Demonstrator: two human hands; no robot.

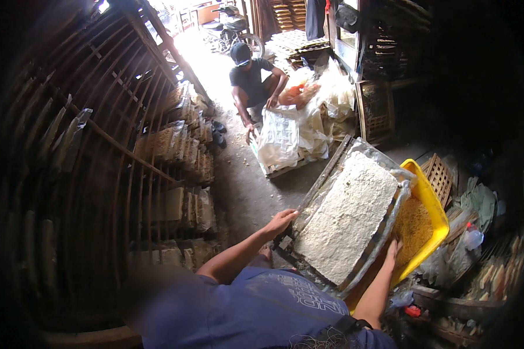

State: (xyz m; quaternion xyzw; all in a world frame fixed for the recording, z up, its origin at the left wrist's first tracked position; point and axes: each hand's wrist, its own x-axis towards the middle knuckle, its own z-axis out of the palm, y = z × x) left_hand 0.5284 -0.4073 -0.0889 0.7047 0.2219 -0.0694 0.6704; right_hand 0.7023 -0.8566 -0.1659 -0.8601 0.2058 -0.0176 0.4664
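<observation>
A rectangular tray [318, 185] with a wooden edge and a plastic lining lies tilted in front of me. A thick, crumbly, pale cream layer [350, 212] fills it. My left hand [282, 223] is closed on the tray's left edge, near its close corner. At the opposite side, my right hand [395, 247] grips the plastic-lined edge, its fingers partly hidden. Just right of that hand stands a yellow tub [438, 224], holding loose yellowish grains [413, 228]. The tray's underside is out of sight.
Ahead, a crouching person [253, 81] handles a plastic-covered slab [278, 138] beside heaped plastic sheets [332, 96]. Slatted racks [116, 134] with wrapped slabs line the left. A woven basket [438, 177] and crumpled sacks lie at right. A motorbike [233, 29] stands at the back.
</observation>
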